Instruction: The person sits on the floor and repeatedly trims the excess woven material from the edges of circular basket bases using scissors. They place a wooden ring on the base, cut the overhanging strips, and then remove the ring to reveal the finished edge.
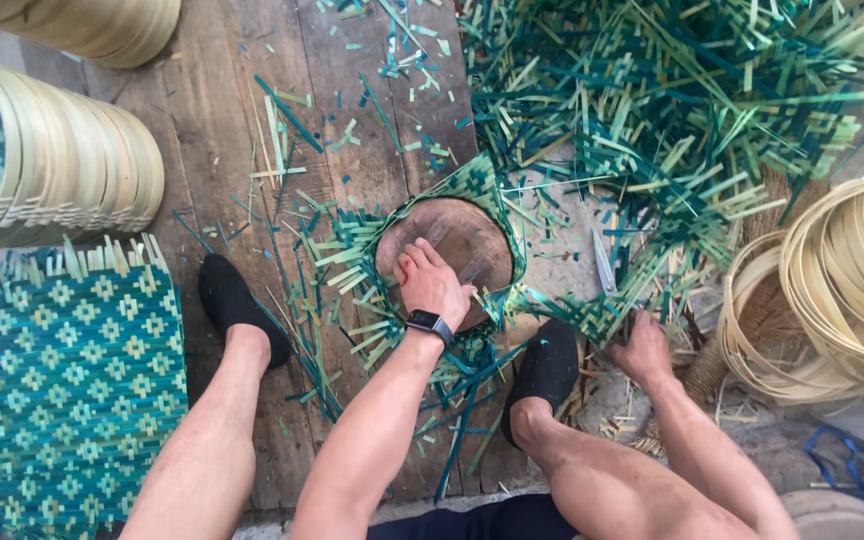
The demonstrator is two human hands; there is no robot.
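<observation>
Left hand (432, 285) pressed flat, fingers spread, on round wood block (477, 245) with woven mat (482, 185) curled around it on plank floor (222, 130); right hand (642, 350) in strip scraps (652, 110), fingers' state unclear.

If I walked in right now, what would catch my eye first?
Probably the big heap of green strips at upper right, spilling across the wooden floor. At the centre, the left hand presses on a round wooden block ringed by a woven mat, while the right hand rests by the scraps. A patterned green mat stack lies at lower left.
</observation>
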